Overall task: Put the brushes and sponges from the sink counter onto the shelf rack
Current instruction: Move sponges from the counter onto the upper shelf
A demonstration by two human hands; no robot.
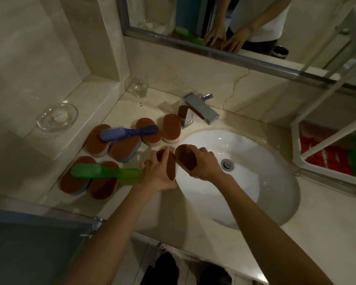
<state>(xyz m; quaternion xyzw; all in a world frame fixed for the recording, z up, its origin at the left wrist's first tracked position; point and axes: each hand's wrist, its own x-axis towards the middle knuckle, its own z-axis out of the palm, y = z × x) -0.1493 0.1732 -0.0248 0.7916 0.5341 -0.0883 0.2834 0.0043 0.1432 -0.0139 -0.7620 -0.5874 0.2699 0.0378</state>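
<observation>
Our left hand [158, 173] and right hand [203, 163] each grip a brown sponge [170, 165] at the basin [255, 182] rim. Other sponges and two brushes [127, 132] crowd the worktop's [317, 212] left edge; its right side lies open.

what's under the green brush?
The green brush lies across two brown-topped sponges; its handle reaches the left hand. The counter beneath them is hidden.

Brown sponges [97, 141], blue brush [127, 132], green brush [103, 172], white sink [255, 182].

This was a home bathroom: a white basin [255, 182] at center right, chrome faucet [201, 111] above, mirror [214, 23] at top.
</observation>
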